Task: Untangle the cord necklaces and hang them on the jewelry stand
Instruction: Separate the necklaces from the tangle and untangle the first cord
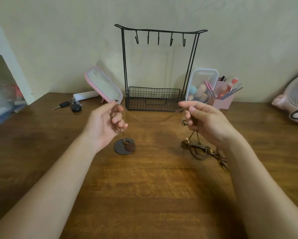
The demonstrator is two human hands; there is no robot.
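The left hand has its fingers curled and pinches one end of a thin brown cord. The right hand pinches the other end between thumb and fingers. The cord sags between them, its long axis running 9 to 3 o'clock. At 5 o'clock from the left hand, a short run of cord drops to a dark disc pendant lying flat at the table. At 6 o'clock from the right hand, two cords rise into its grip from a second necklace heaped on the wood and stretched from 10 to 4 o'clock.

The table is brown wood against a pale wall. The jewelry stand stands upright at 12 o'clock, beyond both hands, five hooks along its top bar. A pink-rimmed lid leans at its 9 o'clock and a clear container at its 3 o'clock, with keys further left.
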